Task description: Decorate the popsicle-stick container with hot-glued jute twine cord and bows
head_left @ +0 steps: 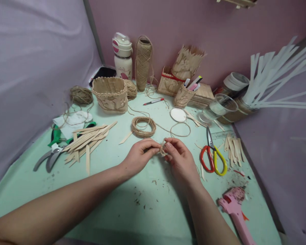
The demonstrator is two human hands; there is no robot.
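Observation:
Over the middle of the table, a small looped piece of jute twine (163, 148) is pinched between my two hands. The fingertips of my left hand (142, 153) grip it from the left. Thumb and fingers of my right hand (180, 157) close on its right side and partly hide it. Just beyond my hands lies a coil of jute twine (143, 127), with a loose strand curving off to the right. Scissors (212, 153) with one red and one yellow handle rest right of my right hand.
Wooden sticks (88, 141) and pruning shears (51, 157) lie at left. A woven-looking wooden basket (110, 98), a bottle (123, 59) and a twine spool (143, 64) stand behind. A pink glue gun (236, 211) lies front right; a clear cup (216, 109) and glue sticks (272, 81) stand back right.

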